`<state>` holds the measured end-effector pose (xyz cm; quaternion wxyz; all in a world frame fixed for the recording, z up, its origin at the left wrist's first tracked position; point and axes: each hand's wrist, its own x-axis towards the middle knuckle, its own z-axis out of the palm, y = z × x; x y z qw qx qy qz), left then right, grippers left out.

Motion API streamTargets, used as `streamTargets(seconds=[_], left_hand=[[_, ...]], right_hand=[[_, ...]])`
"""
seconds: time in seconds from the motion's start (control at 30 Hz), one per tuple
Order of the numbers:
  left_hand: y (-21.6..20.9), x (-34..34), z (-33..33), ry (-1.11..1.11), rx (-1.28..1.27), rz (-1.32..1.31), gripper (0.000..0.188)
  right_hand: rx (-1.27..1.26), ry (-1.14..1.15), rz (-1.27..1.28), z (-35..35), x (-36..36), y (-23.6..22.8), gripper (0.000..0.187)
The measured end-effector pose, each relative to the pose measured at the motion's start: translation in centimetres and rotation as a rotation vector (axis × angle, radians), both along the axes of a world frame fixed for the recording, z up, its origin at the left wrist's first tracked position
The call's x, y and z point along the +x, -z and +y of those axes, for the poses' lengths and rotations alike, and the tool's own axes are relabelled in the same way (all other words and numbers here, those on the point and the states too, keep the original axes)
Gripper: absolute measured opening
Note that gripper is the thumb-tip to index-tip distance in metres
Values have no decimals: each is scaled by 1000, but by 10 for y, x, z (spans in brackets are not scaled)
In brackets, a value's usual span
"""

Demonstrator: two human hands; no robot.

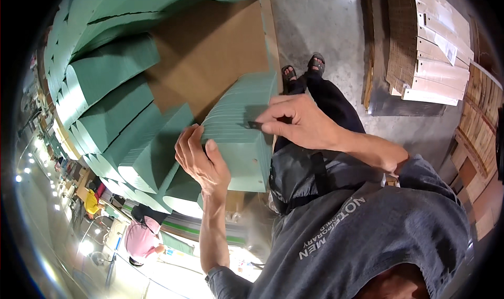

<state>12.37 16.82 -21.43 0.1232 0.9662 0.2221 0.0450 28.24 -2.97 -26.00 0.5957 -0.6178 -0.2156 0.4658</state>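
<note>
Nr brown board point(210, 49): pinching small dark pc point(254, 124) w/ R hand point(296, 121) at green sheet stack point(241, 152), resting half-curled L hand point(203, 163) on its edge

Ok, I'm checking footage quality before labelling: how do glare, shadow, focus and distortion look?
Head view: fisheye bending, black corners; glare around the lamp at lower left; shadow across part of the brown board; left hand and right hand fairly sharp, but the small dark piece the latter pinches is too small to identify.
</note>
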Motion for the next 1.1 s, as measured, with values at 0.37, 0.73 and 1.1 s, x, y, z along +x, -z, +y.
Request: streamTargets(seconds=[0.37, 0.73, 1.1], left_hand=[[-5, 2, -2, 20, 15, -7, 40], [0, 4, 1, 8, 3, 1, 41], [-1, 6, -4, -51, -26, 10, 51]], right_hand=[[170, -87, 14, 1, 1, -45, 17], [310, -29, -166, -5, -20, -63, 15], [-242, 417, 67, 9, -48, 116, 20]])
